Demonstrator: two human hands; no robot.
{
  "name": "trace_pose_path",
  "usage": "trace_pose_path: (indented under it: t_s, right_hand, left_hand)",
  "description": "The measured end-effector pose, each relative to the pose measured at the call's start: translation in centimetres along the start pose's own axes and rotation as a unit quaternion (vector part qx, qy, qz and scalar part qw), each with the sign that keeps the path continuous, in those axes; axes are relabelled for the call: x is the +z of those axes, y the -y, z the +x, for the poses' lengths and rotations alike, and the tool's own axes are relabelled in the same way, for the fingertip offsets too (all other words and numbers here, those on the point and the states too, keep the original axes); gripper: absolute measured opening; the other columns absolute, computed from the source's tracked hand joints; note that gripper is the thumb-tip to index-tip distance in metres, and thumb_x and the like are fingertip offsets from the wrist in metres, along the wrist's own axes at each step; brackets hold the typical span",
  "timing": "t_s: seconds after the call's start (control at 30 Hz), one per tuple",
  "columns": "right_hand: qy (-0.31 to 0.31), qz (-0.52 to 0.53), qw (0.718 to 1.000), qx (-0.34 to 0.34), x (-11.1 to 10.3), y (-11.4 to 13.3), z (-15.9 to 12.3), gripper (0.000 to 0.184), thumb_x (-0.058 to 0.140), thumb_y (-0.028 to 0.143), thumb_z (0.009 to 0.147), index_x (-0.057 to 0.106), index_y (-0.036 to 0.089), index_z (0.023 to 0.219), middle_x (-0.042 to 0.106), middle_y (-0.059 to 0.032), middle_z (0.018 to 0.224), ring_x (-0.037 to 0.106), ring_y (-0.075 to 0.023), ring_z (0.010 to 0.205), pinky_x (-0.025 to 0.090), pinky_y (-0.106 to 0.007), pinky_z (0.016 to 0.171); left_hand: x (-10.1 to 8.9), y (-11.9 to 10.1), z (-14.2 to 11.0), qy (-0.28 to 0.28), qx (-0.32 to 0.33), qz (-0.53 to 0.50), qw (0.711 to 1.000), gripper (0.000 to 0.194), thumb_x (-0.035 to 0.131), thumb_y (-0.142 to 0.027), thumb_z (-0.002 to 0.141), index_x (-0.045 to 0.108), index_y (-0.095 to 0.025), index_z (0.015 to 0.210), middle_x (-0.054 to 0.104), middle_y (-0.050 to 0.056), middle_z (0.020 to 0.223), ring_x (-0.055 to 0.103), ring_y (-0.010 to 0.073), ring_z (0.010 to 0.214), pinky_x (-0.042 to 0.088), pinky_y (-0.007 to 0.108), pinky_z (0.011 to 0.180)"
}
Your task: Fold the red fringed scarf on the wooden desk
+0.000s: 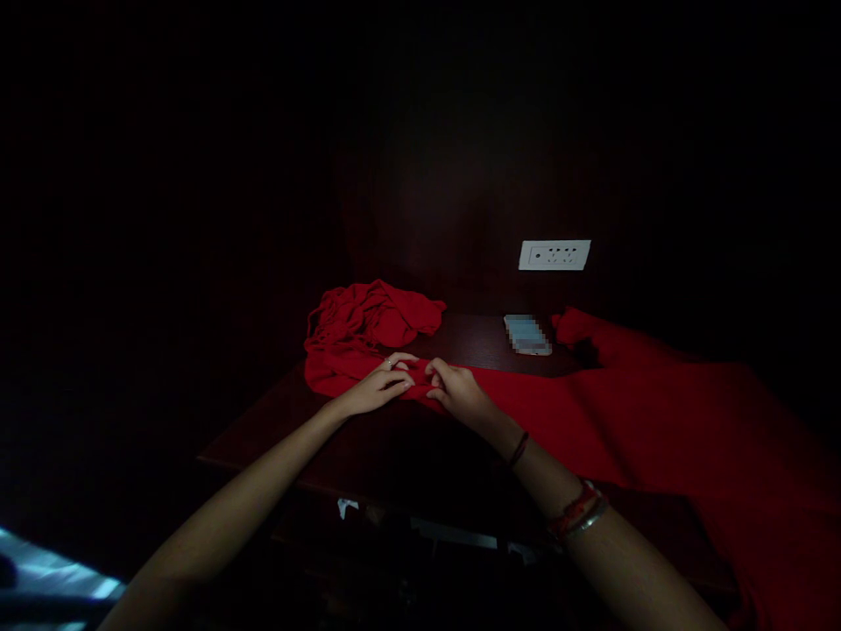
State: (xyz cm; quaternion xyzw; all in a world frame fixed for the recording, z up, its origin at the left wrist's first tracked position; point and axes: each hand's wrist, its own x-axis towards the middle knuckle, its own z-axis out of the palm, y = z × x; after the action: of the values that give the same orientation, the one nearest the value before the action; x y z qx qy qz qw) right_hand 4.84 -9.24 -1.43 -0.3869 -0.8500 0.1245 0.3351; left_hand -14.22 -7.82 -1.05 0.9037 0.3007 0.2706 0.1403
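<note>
A long red cloth (604,421) lies across the dark desk, its left end heaped in loose folds. My left hand (381,384) has its fingers closed on the cloth near that heap; a ring shows on one finger. Just to the right, my right hand (455,390) pinches the same cloth, fingers curled and bracelets on the wrist. Between the two hands the fabric is gathered into small folds. On the right, the cloth spreads wide and hangs over the desk's front edge.
A phone (527,335) with a lit, blurred screen lies at the back of the desk (263,425). Above it, a white socket plate (555,255) is set in the dark wall. Beneath the desk are dim objects I cannot make out. A pale bluish surface (53,583) shows at lower left.
</note>
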Motion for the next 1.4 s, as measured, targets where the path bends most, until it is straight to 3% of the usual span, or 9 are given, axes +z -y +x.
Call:
trace_pose_path:
  t_s: [0.17,0.37,0.57,0.63,0.73,0.83,0.93,1.1,1.4]
  right_hand:
    - [0.008,-0.005,1.0,0.0,0.0,-0.1,0.0,0.025,0.055,0.007,0.066,0.046,0.017,0.087,0.049,0.005,0.064,0.046,-0.0079,0.057,0.034,-0.017,0.055]
    - [-0.004,-0.029,1.0,0.012,0.0,0.1,0.1,0.018,0.058,0.007,0.065,0.052,0.016,0.08,0.053,0.002,0.067,0.048,-0.0091,0.061,0.035,-0.018,0.057]
    - [0.011,-0.052,0.998,-0.027,-0.2,0.4,0.0,0.012,0.058,0.009,0.068,0.057,0.014,0.078,0.057,-0.0023,0.074,0.052,-0.0113,0.069,0.038,-0.021,0.064]
    - [0.018,-0.064,0.997,-0.026,-0.2,0.5,-0.1,0.012,0.057,0.009,0.069,0.058,0.014,0.079,0.057,-0.003,0.075,0.052,-0.0119,0.07,0.038,-0.022,0.065]
    - [0.017,-0.083,0.996,-0.022,-0.3,0.7,-0.2,0.01,0.054,0.01,0.072,0.059,0.014,0.079,0.057,-0.0041,0.077,0.052,-0.0125,0.072,0.038,-0.023,0.067]
    - [0.002,-0.096,0.995,-0.016,-0.4,0.8,-0.2,0.011,0.049,0.014,0.076,0.06,0.014,0.078,0.057,-0.0054,0.078,0.051,-0.0129,0.074,0.037,-0.022,0.068]
    - [0.005,-0.101,0.995,-0.015,-0.5,1.0,-0.3,0.013,0.047,0.019,0.078,0.059,0.014,0.077,0.057,-0.0051,0.078,0.051,-0.0128,0.073,0.037,-0.022,0.067]
    - [0.064,-0.109,0.991,-0.051,-0.5,1.3,-0.6,0.015,0.045,0.022,0.081,0.057,0.016,0.077,0.058,-0.0032,0.075,0.051,-0.0115,0.07,0.034,-0.021,0.064]
    - [0.069,-0.171,0.982,-0.045,-0.9,1.4,-0.9,0.018,0.041,0.025,0.083,0.056,0.016,0.078,0.058,-0.0024,0.077,0.051,-0.011,0.071,0.032,-0.02,0.063]
  left_hand:
    - [-0.3,-0.7,0.0,0.021,0.02,-0.001,1.0,0.016,0.049,-0.031,0.076,0.054,-0.016,0.074,0.04,0.008,0.116,0.038,0.0183,0.107,0.03,0.033,0.091]
    - [-1.3,0.3,-0.5,-0.01,-0.005,0.096,0.995,0.018,0.051,-0.034,0.075,0.052,-0.017,0.071,0.057,0.001,0.078,0.051,0.0142,0.08,0.032,0.031,0.082]
    - [-1.3,0.1,-0.7,0.008,0.004,0.142,0.99,0.017,0.049,-0.036,0.075,0.054,-0.019,0.077,0.051,0.004,0.109,0.042,0.0183,0.103,0.024,0.036,0.09]
    - [-1.3,0.2,-0.7,0.021,0.008,0.153,0.988,0.016,0.048,-0.035,0.077,0.054,-0.02,0.077,0.055,0.002,0.102,0.045,0.0172,0.099,0.02,0.038,0.092]
    - [-1.5,0.1,-0.9,-0.009,0.004,0.153,0.988,0.02,0.044,-0.035,0.079,0.055,-0.019,0.077,0.058,0.001,0.082,0.051,0.0141,0.084,0.029,0.032,0.087]
    - [-2.0,-0.3,-1.2,-0.041,0.009,0.139,0.989,0.022,0.042,-0.035,0.081,0.054,-0.017,0.08,0.056,0.003,0.086,0.05,0.0138,0.083,0.037,0.025,0.077]
    - [-2.8,-0.8,-1.8,0.003,0.027,0.145,0.989,0.021,0.044,-0.035,0.08,0.054,-0.017,0.077,0.054,0.004,0.091,0.05,0.0136,0.083,0.037,0.024,0.075]
    - [-4.9,-0.9,-2.9,0.132,0.04,0.242,0.961,0.02,0.046,-0.035,0.079,0.052,-0.017,0.072,0.054,0.001,0.076,0.048,0.0137,0.072,0.034,0.025,0.071]
    - [-6.3,0.4,-4.0,0.095,0.018,0.374,0.922,0.027,0.03,-0.031,0.086,0.051,-0.016,0.077,0.053,0.004,0.075,0.046,0.0147,0.07,0.034,0.027,0.072]
